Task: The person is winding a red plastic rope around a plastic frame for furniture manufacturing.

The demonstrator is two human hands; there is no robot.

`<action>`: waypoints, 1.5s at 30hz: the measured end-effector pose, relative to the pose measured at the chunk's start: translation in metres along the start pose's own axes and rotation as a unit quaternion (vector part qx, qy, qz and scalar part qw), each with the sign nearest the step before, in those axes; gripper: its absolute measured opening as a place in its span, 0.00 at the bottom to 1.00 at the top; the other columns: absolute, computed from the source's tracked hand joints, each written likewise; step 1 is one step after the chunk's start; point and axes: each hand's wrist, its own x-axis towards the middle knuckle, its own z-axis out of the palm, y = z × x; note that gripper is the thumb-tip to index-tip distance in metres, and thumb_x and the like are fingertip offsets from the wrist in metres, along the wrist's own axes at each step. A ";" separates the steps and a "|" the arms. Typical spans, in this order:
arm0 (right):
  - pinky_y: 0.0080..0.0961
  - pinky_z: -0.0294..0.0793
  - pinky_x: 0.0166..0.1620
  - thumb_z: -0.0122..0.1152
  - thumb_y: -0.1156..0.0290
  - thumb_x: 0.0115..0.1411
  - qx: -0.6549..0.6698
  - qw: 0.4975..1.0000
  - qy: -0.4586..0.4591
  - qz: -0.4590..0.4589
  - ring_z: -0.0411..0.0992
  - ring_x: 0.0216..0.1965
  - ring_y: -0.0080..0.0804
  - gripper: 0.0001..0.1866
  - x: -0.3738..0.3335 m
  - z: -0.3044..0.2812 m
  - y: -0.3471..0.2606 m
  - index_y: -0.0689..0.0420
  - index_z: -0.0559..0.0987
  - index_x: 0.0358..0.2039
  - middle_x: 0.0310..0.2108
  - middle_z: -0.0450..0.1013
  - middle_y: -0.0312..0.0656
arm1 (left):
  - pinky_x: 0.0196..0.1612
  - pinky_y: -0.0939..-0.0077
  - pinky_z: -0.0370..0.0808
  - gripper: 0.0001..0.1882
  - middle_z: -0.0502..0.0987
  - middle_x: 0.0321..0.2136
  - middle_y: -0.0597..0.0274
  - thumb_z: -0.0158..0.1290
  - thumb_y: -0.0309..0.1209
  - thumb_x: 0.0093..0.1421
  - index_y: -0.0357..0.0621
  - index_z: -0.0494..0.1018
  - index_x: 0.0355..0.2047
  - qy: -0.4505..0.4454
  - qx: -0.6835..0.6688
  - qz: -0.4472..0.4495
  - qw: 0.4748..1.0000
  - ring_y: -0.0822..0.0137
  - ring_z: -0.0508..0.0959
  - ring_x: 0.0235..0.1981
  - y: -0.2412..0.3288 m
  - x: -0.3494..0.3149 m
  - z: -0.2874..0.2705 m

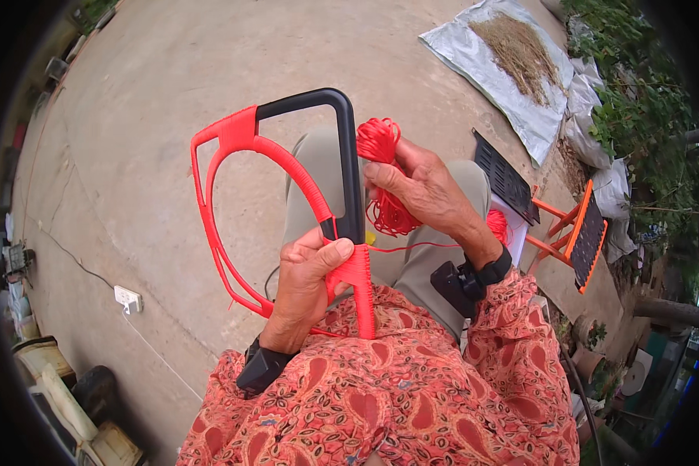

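Observation:
A black frame (pixel 348 167) with rounded corners stands over my lap, partly wrapped in tight turns of red cord. A curved inner bar (pixel 287 165), also bound in red, runs from its top to its lower part. My left hand (pixel 301 272) is closed around the lower joint, its thumb pressed on the wrapping. A bundle of red cord (pixel 379 143) is gripped in my right hand (pixel 427 186), beside the frame's right bar, with loops hanging below the fingers. One strand crosses from the wrapped joint to the right, under my right wrist.
More red cord (pixel 497 225) lies right of my knee. A folding stool (pixel 582 237) with an orange frame stands beyond it, near a black slatted panel (pixel 505 175). Dried plant matter (pixel 520 58) lies on a pale sheet (pixel 474 70). A white power strip (pixel 128 300) with cables sits on the floor at left.

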 end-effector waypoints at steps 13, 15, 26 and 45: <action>0.33 0.70 0.47 0.57 0.79 0.54 -0.122 0.949 0.006 -0.292 0.69 0.45 0.51 0.19 0.014 0.060 0.029 0.63 0.70 0.48 0.42 0.70 0.49 | 0.14 0.84 0.64 0.17 0.76 0.24 0.61 0.55 0.31 0.59 0.33 0.69 0.44 -0.003 0.003 0.011 1.000 0.76 0.68 0.13 0.003 0.000 -0.017; 0.32 0.71 0.45 0.54 0.77 0.57 -0.080 0.965 -0.066 -0.242 0.71 0.41 0.42 0.12 0.016 0.056 0.023 0.64 0.73 0.43 0.37 0.73 0.46 | 0.14 0.87 0.62 0.13 0.76 0.24 0.63 0.55 0.29 0.60 0.32 0.72 0.41 -0.014 -0.003 0.013 1.000 0.79 0.69 0.15 0.004 -0.002 -0.012; 0.21 0.74 0.45 0.47 0.74 0.65 0.154 0.984 0.042 -0.074 0.73 0.41 0.24 0.14 0.021 0.050 0.017 0.65 0.75 0.46 0.37 0.76 0.41 | 0.14 0.87 0.64 0.12 0.77 0.27 0.61 0.53 0.29 0.61 0.34 0.72 0.42 0.009 -0.030 -0.011 0.999 0.77 0.72 0.18 -0.001 0.014 -0.017; 0.21 0.70 0.34 0.52 0.78 0.58 -0.045 0.983 0.080 -0.158 0.69 0.30 0.25 0.16 -0.036 -0.001 -0.012 0.62 0.75 0.47 0.31 0.71 0.38 | 0.13 0.87 0.63 0.16 0.78 0.30 0.58 0.54 0.29 0.60 0.33 0.71 0.46 -0.015 -0.002 -0.063 0.998 0.77 0.73 0.19 -0.011 0.017 -0.018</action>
